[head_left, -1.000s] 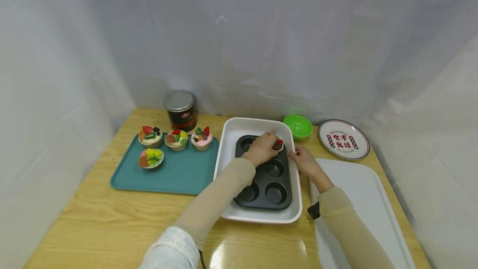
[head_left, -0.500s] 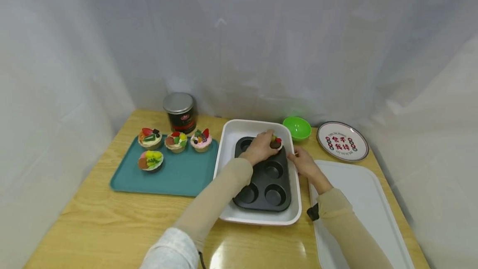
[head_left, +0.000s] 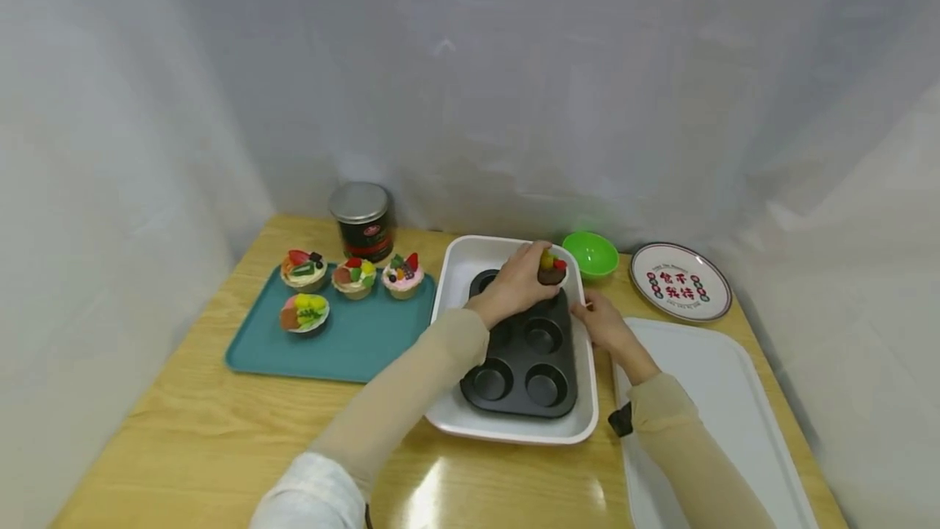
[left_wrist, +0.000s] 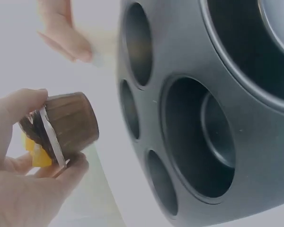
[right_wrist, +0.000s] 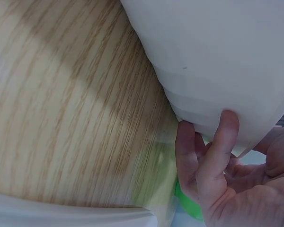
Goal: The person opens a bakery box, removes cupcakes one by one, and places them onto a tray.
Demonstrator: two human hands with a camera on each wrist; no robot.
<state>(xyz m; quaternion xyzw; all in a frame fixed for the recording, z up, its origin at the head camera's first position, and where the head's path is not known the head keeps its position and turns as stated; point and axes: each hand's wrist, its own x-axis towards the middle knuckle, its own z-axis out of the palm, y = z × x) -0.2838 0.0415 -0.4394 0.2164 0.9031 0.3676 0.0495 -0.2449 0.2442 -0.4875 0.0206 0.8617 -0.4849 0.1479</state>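
Note:
My left hand holds a chocolate-brown cupcake topped with yellow and red fruit pieces, above the far end of a black muffin tin. In the left wrist view, thumb and fingers pinch the cupcake around its top edge, its ribbed base apart from the tin's round cups. The tin lies inside a deep white rectangular pan. My right hand grips the pan's right rim. Seen from the right wrist, its fingers press the outer wall while the thumb reaches over the rim.
Left stands a teal tray with several fruit-topped cupcakes, a dark lidded can behind it. A green bowl and a printed plate are at the back right. A white flat tray lies under my right forearm.
My left hand has lifted the cupcake up from the muffin tin's far right cup and tilted it. The right hand stays on the pan's rim.

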